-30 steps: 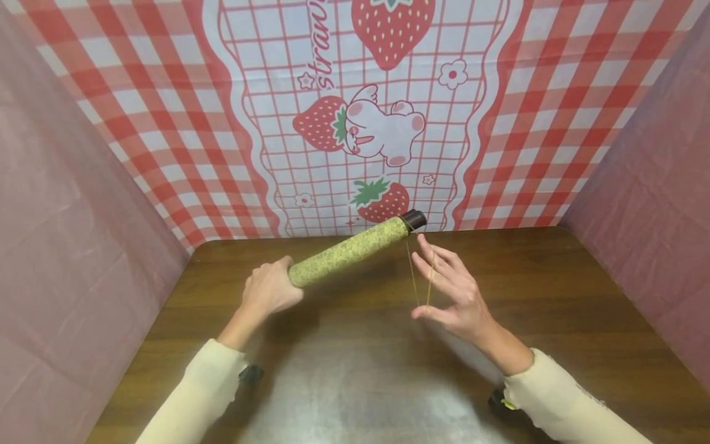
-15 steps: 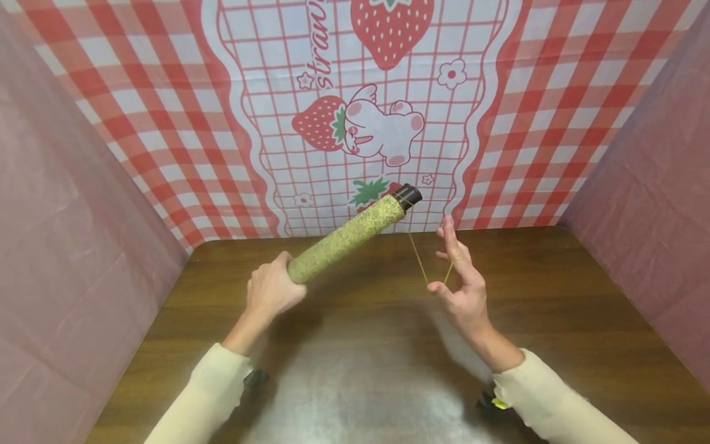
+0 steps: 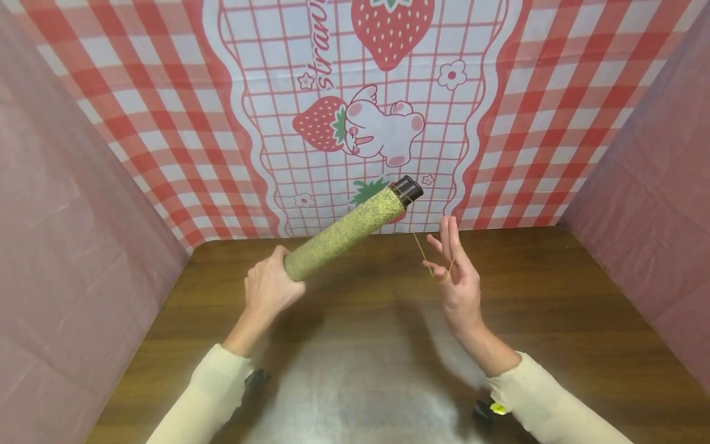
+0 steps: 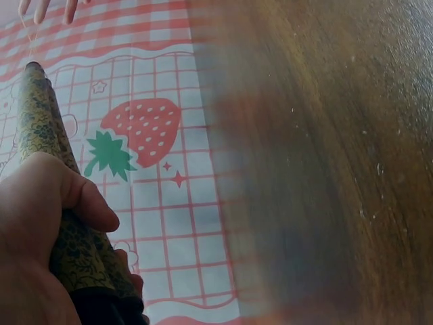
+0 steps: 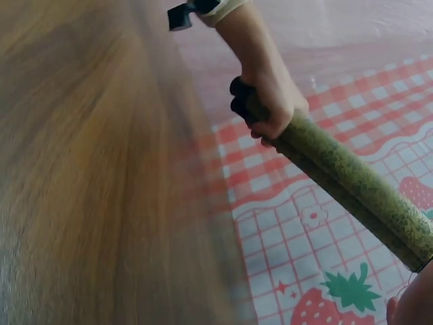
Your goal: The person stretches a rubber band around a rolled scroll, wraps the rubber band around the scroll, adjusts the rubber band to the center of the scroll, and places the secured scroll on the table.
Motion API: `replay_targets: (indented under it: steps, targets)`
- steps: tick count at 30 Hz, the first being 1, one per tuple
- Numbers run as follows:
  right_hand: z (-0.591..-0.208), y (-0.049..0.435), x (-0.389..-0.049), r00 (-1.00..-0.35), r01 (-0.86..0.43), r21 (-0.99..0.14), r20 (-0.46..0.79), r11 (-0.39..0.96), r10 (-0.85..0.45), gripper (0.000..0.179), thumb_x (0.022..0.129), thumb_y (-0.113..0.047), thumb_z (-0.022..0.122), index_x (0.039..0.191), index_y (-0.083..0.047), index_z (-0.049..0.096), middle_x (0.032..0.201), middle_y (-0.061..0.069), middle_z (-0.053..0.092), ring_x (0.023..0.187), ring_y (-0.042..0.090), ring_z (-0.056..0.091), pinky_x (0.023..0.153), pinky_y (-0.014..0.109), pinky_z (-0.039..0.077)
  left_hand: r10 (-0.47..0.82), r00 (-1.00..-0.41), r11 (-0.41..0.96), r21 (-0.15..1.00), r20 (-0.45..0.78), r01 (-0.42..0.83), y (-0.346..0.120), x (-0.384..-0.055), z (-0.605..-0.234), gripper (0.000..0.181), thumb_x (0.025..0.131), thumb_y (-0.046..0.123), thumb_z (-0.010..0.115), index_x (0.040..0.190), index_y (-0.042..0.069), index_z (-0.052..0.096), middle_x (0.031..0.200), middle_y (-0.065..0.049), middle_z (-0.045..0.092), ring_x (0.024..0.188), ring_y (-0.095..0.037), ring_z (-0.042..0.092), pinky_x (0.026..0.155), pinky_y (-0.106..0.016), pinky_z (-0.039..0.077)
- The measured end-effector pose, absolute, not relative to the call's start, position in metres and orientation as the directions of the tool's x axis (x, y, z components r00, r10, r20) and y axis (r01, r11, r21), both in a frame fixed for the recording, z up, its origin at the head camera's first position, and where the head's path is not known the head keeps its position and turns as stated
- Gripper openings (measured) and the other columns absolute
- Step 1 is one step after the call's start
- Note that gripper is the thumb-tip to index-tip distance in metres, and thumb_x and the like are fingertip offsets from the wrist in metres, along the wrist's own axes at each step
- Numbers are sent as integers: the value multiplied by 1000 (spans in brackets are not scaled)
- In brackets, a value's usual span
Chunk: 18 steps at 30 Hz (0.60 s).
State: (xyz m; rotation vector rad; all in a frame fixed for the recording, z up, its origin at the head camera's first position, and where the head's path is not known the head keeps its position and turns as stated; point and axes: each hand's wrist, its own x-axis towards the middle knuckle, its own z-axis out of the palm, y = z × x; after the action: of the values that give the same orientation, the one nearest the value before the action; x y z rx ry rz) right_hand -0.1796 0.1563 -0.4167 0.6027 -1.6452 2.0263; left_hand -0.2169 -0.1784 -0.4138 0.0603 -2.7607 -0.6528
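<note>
A rolled scroll [image 3: 346, 234], covered in mottled yellow-green patterned cloth, slants up to the right above the table. My left hand [image 3: 272, 287] grips its lower end. The right wrist view shows that the scroll [image 5: 345, 172] is two rolls side by side with dark ends. A black knob [image 3: 409, 190] forms its upper tip. From near that tip a thin yellow loop [image 3: 420, 245], a band or string, stretches to my right hand [image 3: 460, 290]. The right hand's upper fingers point upward, with the loop around thumb and fingers; its exact path there is too fine to see.
Below lies a brown wooden table [image 3: 355, 370]. A red-and-white checked strawberry cloth [image 3: 194, 123] hangs behind it. Pink curtains [image 3: 61, 246] stand along both sides. Dark wrist devices [image 3: 257, 377] sit at the cuffs.
The scroll's upper end has risen. My right hand has moved up and right, away from the tip, then its thumb has come nearer the fingers. The left hand keeps its grip.
</note>
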Motion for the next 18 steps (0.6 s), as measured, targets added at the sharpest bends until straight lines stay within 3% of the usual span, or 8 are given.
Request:
replay_targets:
  steps: [8, 13, 18]
  targets:
    - [-411, 154, -175, -882, -456, -825, 470, -334, 44, 112, 97, -67, 75, 180, -16, 21, 184, -2, 28, 148, 7, 57, 107, 25, 59, -123, -876, 890, 443, 467, 112, -180, -216, -414, 61, 66, 21, 83, 125, 10, 69, 100, -20, 80, 87, -45, 73, 75, -60, 60]
    - [-410, 157, -173, -913, -375, -842, 409, -388, -6, 106, 101, -66, 73, 180, -14, 24, 183, 3, 32, 150, 8, 56, 107, 30, 57, -126, -795, 890, 422, 593, 173, -183, -215, -415, 65, 62, 17, 88, 124, 8, 70, 106, -22, 79, 92, -46, 71, 80, -60, 59]
    - [-412, 159, -174, -925, -328, -845, 378, -422, -38, 105, 100, -68, 72, 179, -15, 28, 177, -6, 44, 150, 10, 54, 109, 34, 55, -100, -691, 901, 359, 716, 242, -187, -216, -416, 65, 59, 13, 87, 121, 3, 70, 107, -24, 77, 96, -48, 69, 80, -57, 55]
